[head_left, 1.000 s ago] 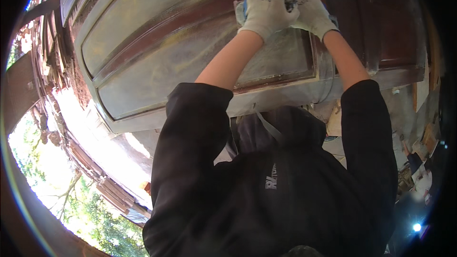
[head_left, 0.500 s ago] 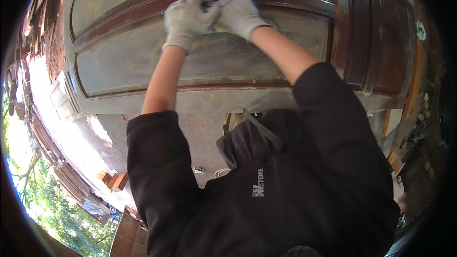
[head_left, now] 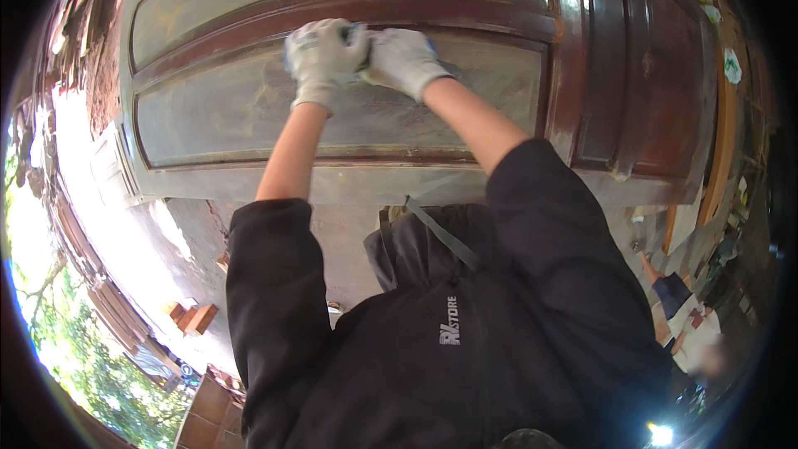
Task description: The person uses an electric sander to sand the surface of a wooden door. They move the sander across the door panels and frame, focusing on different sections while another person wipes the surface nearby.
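Note:
Both my hands wear pale work gloves and are pressed side by side on a large wooden door (head_left: 640,83). My left hand (head_left: 322,56) and my right hand (head_left: 402,60) close together around a small dark object (head_left: 356,36), mostly hidden between the gloves; I cannot tell what it is. They rest at the top edge of a dull, sanded recessed panel (head_left: 249,112), just under a dark reddish-brown rail. My forearms are bare and my sleeves are black.
The door's right side is still glossy reddish brown. Below the door lies bare concrete ground (head_left: 349,241). Small wooden blocks (head_left: 191,316) sit at lower left, green foliage (head_left: 75,341) beyond. Another person (head_left: 690,324) is at the lower right.
My hands have slid leftward along the panel's upper edge, from its right end toward the middle, staying together on the small object. The view has shifted with them.

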`<state>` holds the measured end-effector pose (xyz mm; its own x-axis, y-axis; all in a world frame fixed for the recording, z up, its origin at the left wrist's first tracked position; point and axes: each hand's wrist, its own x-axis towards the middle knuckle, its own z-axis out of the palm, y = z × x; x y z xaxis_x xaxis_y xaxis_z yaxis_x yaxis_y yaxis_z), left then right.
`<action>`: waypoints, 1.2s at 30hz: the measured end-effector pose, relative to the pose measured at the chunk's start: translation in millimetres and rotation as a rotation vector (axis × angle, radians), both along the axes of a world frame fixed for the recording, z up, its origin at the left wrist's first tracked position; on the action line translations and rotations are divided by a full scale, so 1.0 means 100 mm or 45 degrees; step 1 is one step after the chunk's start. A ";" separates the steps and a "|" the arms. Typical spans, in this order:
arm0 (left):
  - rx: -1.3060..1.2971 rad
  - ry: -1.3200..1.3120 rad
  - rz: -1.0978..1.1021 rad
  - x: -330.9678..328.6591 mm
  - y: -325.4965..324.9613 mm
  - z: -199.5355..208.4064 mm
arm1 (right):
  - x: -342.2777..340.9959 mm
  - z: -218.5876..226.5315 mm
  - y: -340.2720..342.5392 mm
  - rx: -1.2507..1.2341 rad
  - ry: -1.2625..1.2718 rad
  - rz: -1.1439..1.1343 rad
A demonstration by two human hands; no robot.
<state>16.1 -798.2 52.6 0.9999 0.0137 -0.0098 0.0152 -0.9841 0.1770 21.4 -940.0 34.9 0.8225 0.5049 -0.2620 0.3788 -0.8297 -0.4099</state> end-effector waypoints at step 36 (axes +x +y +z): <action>-0.333 -0.896 0.229 -0.81 1.05 -0.33 | -0.05 -0.50 1.14 0.071 -0.236 0.678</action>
